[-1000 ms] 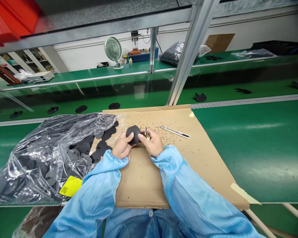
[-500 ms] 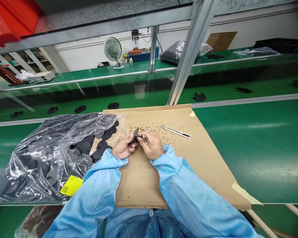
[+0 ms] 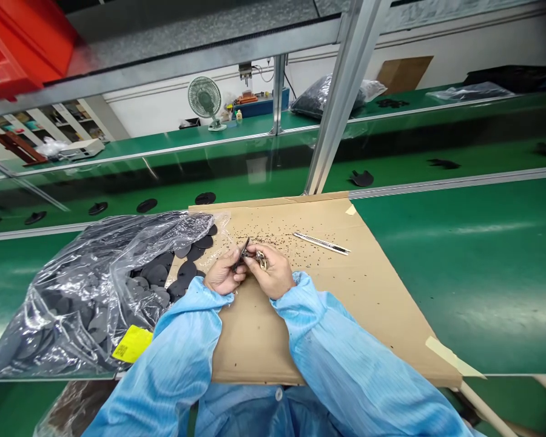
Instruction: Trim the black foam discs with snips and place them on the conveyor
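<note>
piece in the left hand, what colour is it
The piece in the left hand is black; the head view shows it best.

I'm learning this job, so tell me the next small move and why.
Probably pick at the dark disc with the right hand: its fingertips are at the disc, the left hand holds it nearly edge-on, and the metal tool sits in the right hand's grip.

One camera, worn on the person's head, looks forward and down along the blue sleeves to the left hand and right hand, close by at mid-picture. Beyond the cardboard, its wide view reaches the distant fan, with the far bench sloping upward to the right
</note>
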`<state>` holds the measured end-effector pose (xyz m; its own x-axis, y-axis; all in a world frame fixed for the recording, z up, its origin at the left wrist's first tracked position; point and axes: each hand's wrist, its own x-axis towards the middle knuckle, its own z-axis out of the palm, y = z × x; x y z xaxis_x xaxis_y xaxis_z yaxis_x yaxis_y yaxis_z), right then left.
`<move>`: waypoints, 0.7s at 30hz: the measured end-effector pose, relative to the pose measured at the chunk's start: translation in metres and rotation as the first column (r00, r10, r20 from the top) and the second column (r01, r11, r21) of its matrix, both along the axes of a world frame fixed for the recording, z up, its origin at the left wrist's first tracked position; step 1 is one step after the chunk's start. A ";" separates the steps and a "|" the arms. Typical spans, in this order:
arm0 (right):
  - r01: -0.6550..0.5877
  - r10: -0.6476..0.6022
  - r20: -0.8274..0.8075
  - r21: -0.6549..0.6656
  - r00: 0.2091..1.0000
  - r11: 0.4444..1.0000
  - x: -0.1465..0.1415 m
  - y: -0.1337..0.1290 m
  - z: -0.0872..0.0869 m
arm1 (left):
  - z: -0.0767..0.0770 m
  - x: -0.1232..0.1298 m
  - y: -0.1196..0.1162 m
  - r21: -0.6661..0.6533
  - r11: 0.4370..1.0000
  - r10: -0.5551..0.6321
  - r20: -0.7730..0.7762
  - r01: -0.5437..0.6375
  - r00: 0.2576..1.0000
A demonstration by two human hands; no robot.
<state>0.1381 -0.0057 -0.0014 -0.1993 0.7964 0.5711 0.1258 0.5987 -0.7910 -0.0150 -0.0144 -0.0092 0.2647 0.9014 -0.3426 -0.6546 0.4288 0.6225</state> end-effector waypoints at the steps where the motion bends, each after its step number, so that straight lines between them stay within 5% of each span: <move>1: -0.002 0.002 -0.019 -0.017 1.000 1.000 -0.001 -0.001 0.000 | 0.000 0.000 0.000 -0.009 1.000 0.006 0.006 -0.006 1.000; 4: 0.001 -0.005 -0.074 -0.059 0.997 0.998 0.000 -0.002 0.001 | 0.001 0.000 -0.002 -0.006 1.000 0.027 -0.005 -0.027 1.000; 8: 0.156 -0.187 -0.177 -0.177 0.966 0.972 0.004 0.005 -0.001 | 0.004 0.007 0.002 0.115 0.983 0.157 -0.153 -0.140 0.976; 13: 0.315 -0.401 -0.267 -0.313 0.876 0.896 0.005 0.020 -0.009 | 0.016 0.017 0.045 0.325 0.919 0.355 -0.437 -0.223 0.827; 15: 0.330 -0.423 -0.280 -0.325 0.862 0.886 0.005 0.023 -0.012 | 0.024 0.019 0.077 0.456 0.862 0.473 -0.565 -0.221 0.676; 19: 0.339 -0.424 -0.262 -0.313 0.867 0.887 0.003 0.025 -0.015 | 0.042 0.027 0.152 0.619 0.785 0.618 -0.786 0.029 0.039; 21: 0.340 -0.416 -0.240 -0.301 0.877 0.891 0.003 0.024 -0.015 | 0.047 0.035 0.183 0.599 0.777 0.626 -0.767 0.192 -0.139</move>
